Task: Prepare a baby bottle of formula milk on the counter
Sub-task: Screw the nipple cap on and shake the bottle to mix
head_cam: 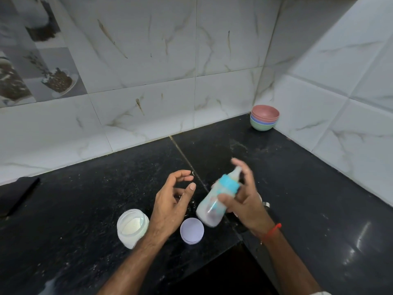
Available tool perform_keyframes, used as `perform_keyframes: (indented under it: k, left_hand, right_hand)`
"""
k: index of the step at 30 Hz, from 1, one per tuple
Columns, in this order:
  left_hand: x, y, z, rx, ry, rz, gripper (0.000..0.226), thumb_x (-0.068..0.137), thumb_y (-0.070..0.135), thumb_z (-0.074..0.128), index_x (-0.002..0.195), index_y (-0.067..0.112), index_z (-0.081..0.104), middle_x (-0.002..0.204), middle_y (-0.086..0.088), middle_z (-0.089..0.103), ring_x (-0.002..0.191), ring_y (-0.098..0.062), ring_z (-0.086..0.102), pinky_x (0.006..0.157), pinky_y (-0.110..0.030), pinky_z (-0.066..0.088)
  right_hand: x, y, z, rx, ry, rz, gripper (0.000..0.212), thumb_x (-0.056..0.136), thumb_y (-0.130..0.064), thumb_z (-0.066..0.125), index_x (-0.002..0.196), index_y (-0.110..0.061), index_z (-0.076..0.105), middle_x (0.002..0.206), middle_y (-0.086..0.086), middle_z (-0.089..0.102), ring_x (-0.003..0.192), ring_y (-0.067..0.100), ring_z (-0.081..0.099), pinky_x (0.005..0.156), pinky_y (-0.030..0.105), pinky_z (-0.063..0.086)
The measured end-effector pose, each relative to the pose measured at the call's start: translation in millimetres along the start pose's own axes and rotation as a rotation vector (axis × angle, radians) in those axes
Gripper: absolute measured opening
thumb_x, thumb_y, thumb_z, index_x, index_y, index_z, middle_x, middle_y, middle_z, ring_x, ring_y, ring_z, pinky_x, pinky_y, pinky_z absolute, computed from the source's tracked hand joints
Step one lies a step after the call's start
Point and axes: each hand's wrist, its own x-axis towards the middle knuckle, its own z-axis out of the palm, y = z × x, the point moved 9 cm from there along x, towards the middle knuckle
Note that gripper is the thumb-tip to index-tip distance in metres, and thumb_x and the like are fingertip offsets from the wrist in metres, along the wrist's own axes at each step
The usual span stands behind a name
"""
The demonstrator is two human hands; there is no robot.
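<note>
My right hand (pixel 244 199) grips a baby bottle (pixel 212 207) above the black counter (pixel 85 209). The bottle is tilted, with its blue collar and teat pointing up and to the right, and it is motion-blurred; milky liquid shows inside. My left hand (pixel 172 201) hovers just left of the bottle with fingers curled apart and nothing in them. An open jar of white formula powder (pixel 131 227) stands at the left of my left wrist. Its lilac lid (pixel 192 230) lies flat on the counter between my forearms.
A stack of coloured bowls (pixel 264 117) sits in the far corner against the tiled wall. A dark flat object (pixel 14 194) lies at the left edge. Something metallic (pixel 265 203) peeks out behind my right hand. The counter's front edge drops off below the lid.
</note>
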Motion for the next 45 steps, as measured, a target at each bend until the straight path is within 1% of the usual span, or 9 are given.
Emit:
perform_keyframes:
  k: [6, 9, 12, 17, 23, 28, 34, 39, 45]
  left_hand:
    - [-1.5, 1.6, 0.5, -0.015, 0.001, 0.003, 0.028, 0.1, 0.027, 0.067, 0.126, 0.035, 0.061, 0.121, 0.021, 0.07, 0.087, -0.016, 0.075, 0.082, -0.052, 0.061]
    - [-1.8, 0.0, 0.1, -0.014, -0.002, -0.005, 0.028, 0.099, 0.026, 0.067, 0.125, 0.035, 0.061, 0.12, 0.021, 0.07, 0.087, -0.016, 0.075, 0.083, -0.052, 0.061]
    - [-1.2, 0.6, 2.1, -0.001, -0.006, -0.004, 0.029, 0.099, 0.027, 0.067, 0.126, 0.034, 0.061, 0.121, 0.021, 0.07, 0.087, -0.015, 0.075, 0.084, -0.05, 0.061]
    - [-2.0, 1.6, 2.0, -0.009, -0.001, 0.007, 0.028, 0.1, 0.027, 0.067, 0.126, 0.035, 0.06, 0.121, 0.022, 0.07, 0.087, -0.018, 0.075, 0.081, -0.051, 0.061]
    - [-1.9, 0.7, 2.9, -0.003, -0.007, 0.004, 0.029, 0.099, 0.026, 0.068, 0.126, 0.034, 0.061, 0.12, 0.023, 0.07, 0.085, -0.019, 0.075, 0.081, -0.049, 0.06]
    - [-2.5, 0.2, 1.8, -0.009, -0.005, 0.003, 0.028, 0.099, 0.027, 0.067, 0.126, 0.034, 0.061, 0.121, 0.022, 0.07, 0.085, -0.018, 0.075, 0.08, -0.046, 0.061]
    - [-2.7, -1.8, 4.6, -0.006, -0.017, -0.006, 0.028, 0.099, 0.026, 0.068, 0.125, 0.034, 0.061, 0.119, 0.021, 0.07, 0.085, -0.018, 0.075, 0.082, -0.046, 0.061]
    - [-3.0, -0.5, 2.6, -0.013, -0.003, 0.002, 0.028, 0.099, 0.027, 0.067, 0.126, 0.033, 0.061, 0.12, 0.021, 0.07, 0.086, -0.017, 0.075, 0.081, -0.048, 0.061]
    - [-1.9, 1.2, 2.6, -0.006, -0.009, 0.012, 0.03, 0.099, 0.026, 0.068, 0.127, 0.034, 0.061, 0.121, 0.02, 0.07, 0.086, -0.017, 0.075, 0.081, -0.05, 0.062]
  right_hand:
    - [-2.7, -2.2, -46.4, 0.489, 0.439, -0.087, 0.07, 0.091, -0.036, 0.069, 0.15, -0.042, 0.032, 0.142, 0.028, 0.049, 0.111, 0.037, 0.061, 0.065, 0.049, 0.063]
    - [0.2, -5.6, -30.2, 0.393, 0.278, -0.018, 0.077, 0.085, -0.038, 0.08, 0.147, -0.049, 0.035, 0.128, 0.022, 0.054, 0.108, 0.037, 0.062, 0.078, 0.066, 0.058]
    - [-2.9, 3.1, -2.1, 0.005, 0.02, 0.057, 0.085, 0.081, -0.02, 0.084, 0.146, -0.048, 0.038, 0.114, 0.025, 0.066, 0.099, 0.033, 0.068, 0.078, 0.051, 0.062]
    - [-4.8, 7.4, -40.0, 0.575, 0.459, -0.074, 0.066, 0.094, -0.03, 0.06, 0.153, -0.037, 0.03, 0.13, 0.011, 0.057, 0.103, 0.026, 0.072, 0.068, 0.05, 0.062]
    - [-10.9, 18.0, -1.4, 0.003, 0.016, 0.081, 0.085, 0.082, -0.014, 0.083, 0.146, -0.045, 0.036, 0.115, 0.027, 0.069, 0.086, 0.024, 0.072, 0.057, 0.031, 0.058]
    - [-8.0, 12.8, -54.9, 0.56, 0.51, -0.079, 0.065, 0.097, -0.031, 0.061, 0.154, -0.036, 0.028, 0.145, 0.019, 0.051, 0.122, 0.042, 0.062, 0.064, 0.044, 0.062]
    - [-12.7, 15.8, 0.8, -0.051, -0.002, 0.085, 0.088, 0.082, -0.005, 0.08, 0.148, -0.042, 0.035, 0.115, 0.028, 0.066, 0.092, 0.025, 0.071, 0.067, 0.038, 0.062]
    - [-12.1, 17.1, -42.9, 0.553, 0.493, -0.063, 0.071, 0.091, -0.028, 0.063, 0.153, -0.039, 0.03, 0.139, 0.014, 0.055, 0.107, 0.026, 0.068, 0.066, 0.043, 0.063]
    - [-17.0, 30.2, 4.0, 0.037, 0.08, 0.097, 0.082, 0.084, -0.012, 0.078, 0.147, -0.047, 0.038, 0.112, 0.008, 0.074, 0.098, 0.028, 0.072, 0.065, 0.043, 0.063]
